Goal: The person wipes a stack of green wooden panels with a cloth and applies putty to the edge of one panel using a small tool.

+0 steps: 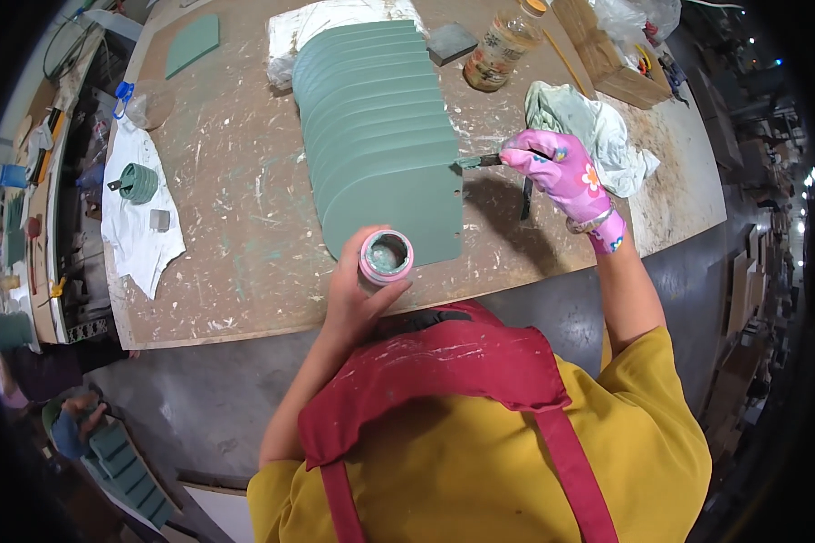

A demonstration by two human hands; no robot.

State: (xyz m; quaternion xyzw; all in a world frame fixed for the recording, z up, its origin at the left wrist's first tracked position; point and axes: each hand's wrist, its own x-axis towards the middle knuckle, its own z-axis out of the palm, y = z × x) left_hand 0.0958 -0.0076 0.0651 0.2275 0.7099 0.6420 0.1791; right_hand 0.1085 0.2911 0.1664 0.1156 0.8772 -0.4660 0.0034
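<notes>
My left hand grips a small pink-rimmed jar of green paint, held over the near end of a row of overlapping green painted boards with rounded tops. My right hand, in a pink flowered glove, holds a thin paintbrush whose tip touches the right edge of the nearest board, close to small holes along that edge. The boards lie fanned on a paint-stained wooden table.
A crumpled pale cloth lies right of my gloved hand. A glass jar, a grey block and a wooden box stand at the back. A white rag with a green cup lies left. Another person crouches at lower left.
</notes>
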